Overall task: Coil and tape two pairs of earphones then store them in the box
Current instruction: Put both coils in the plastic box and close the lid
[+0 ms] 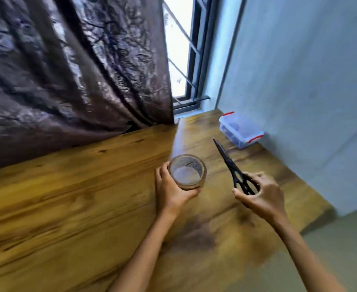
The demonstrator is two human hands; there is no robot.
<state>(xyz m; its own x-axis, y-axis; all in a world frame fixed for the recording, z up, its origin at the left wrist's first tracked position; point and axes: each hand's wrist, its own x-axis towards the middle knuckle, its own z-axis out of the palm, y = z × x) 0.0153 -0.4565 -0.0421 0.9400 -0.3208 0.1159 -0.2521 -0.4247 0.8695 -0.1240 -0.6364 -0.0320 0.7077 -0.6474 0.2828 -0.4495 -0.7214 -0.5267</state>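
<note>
Wooden table (68, 207) runs along a dark curtain (68, 60). Clear plastic box (239, 129) with red latches sits at the far right corner by the wall, lid on; something dark is inside, can't tell if it's earphones. No earphones visible on the tabletop. Left hand (171, 186) is wrapped round a brown tape roll (187, 172), just above the table. Right hand (261, 194) grips black scissors (230, 163) by the handles, blades together, tips toward the box. My read: either taping hasn't begun or it's done and tools are going away.
</note>
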